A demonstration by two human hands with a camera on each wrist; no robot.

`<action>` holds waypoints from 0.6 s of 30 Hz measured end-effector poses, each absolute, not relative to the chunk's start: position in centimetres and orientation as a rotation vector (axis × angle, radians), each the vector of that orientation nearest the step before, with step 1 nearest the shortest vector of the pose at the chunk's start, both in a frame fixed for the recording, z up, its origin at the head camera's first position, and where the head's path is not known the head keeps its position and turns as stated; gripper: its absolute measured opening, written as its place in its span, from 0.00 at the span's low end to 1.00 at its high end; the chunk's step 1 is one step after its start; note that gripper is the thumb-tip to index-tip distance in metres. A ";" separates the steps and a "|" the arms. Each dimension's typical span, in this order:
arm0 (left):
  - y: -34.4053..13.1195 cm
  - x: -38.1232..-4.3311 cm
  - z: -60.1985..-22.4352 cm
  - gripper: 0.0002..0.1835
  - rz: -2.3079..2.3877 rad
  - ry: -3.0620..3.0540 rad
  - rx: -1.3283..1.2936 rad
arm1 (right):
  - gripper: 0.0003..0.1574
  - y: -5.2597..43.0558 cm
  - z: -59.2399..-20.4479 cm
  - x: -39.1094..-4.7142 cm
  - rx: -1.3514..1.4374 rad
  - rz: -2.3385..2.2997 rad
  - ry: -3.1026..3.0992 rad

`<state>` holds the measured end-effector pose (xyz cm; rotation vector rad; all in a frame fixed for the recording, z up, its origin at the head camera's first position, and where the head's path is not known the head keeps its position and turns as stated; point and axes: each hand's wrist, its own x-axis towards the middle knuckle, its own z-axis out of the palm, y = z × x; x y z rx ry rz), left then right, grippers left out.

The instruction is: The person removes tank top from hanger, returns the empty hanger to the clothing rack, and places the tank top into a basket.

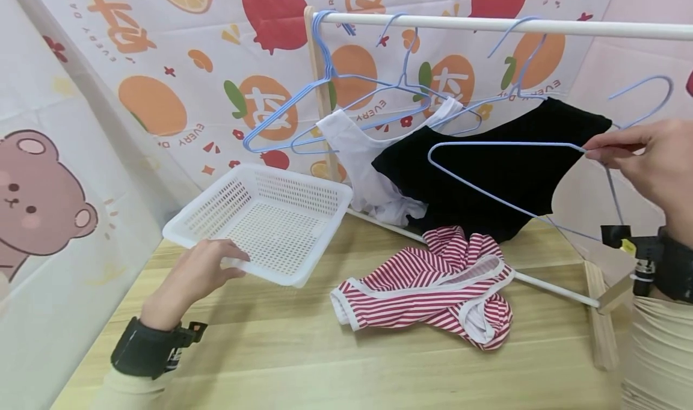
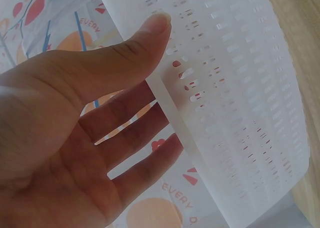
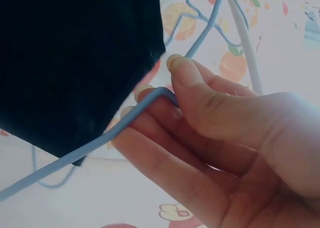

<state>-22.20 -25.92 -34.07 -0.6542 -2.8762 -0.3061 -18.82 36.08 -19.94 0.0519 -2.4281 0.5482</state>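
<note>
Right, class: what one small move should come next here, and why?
Probably lower the blue hanger in the right hand toward the striped garment: that hanger bears no clothing, and the garment lies loose on the table, while the white top and black top hang on hangers from the rail.

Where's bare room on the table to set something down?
Bare table lies in front of the striped shirt; a smaller patch shows between shirt and basket. Crowded under the rail: black top overlaps white top.
</note>
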 end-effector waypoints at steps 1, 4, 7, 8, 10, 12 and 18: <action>-25.9 -22.2 -34.1 0.15 -0.303 -2.876 -0.653 | 0.07 36.3 -19.8 -18.9 0.052 0.585 -2.434; -25.9 -22.3 -34.1 0.16 -0.301 -2.871 -0.655 | 0.11 37.3 -19.4 -19.5 0.070 0.673 -2.425; -25.8 -22.4 -34.0 0.16 -0.307 -2.873 -0.656 | 0.28 38.3 -19.1 -20.2 0.102 0.755 -2.424; -25.7 -22.4 -34.0 0.16 -0.309 -2.876 -0.654 | 0.33 38.7 -19.0 -20.4 0.116 0.771 -2.422; -25.6 -22.4 -34.0 0.16 -0.307 -2.880 -0.649 | 0.40 39.2 -18.7 -20.6 0.163 0.817 -2.412; -25.6 -22.4 -33.9 0.16 -0.308 -2.883 -0.647 | 0.41 39.6 -18.4 -20.9 0.191 0.846 -2.410; -25.4 -22.4 -34.0 0.16 -0.297 -2.881 -0.648 | 0.35 41.7 -17.5 -21.7 0.162 0.961 -2.416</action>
